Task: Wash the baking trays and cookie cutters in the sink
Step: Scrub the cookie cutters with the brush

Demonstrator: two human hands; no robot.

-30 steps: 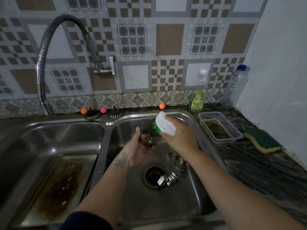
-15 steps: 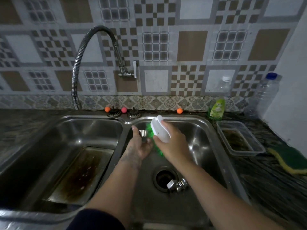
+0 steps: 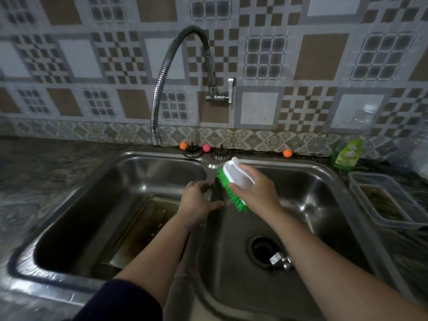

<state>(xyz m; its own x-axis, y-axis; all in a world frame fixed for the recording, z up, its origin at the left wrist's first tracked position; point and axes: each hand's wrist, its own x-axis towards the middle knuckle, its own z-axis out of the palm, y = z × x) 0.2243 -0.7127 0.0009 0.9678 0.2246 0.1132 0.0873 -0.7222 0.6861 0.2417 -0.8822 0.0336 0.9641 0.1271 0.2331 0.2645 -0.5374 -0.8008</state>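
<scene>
Right hand [image 3: 257, 193] grips the white-handled scrub brush w/ green bristles [image 3: 234, 188], fingers curled over the handle, bristles facing left & down, brush tilted over the far left corner of the right basin. Left hand [image 3: 196, 202] sits just beside it at the divider between the two basins, fingers curled round something small & dark, too blurred to say if it's a cutter; can't tell what it pinches. Bristles nearly touch the left hand's fingertips.

Stainless steel double sink [image 3: 324, 172] fills the middle. In the left basin lies a stained, browned rectangular metal baking tray [image 3: 141, 230], flat on the bottom, partly behind the left forearm. In the right basin, a couple of small shiny metal cookie cutters [image 3: 280, 260] rest at the near right edge of the round drain, touching its rim.

Flexible chrome gooseneck tap [image 3: 169, 72] arches over from the tiled wall, spout end hanging above the far rim of the left basin. Two metal drain strainers [image 3: 206, 151] sit on the far ledge, w/ small orange and pink balls beside them. On the table, far right: green dish soap bottle [image 3: 346, 154], and nearer, a clear plastic rectangular container [image 3: 379, 200] w/ brownish residue inside. Dark sleeve [image 3: 120, 302] shows on the left arm, near edge.
</scene>
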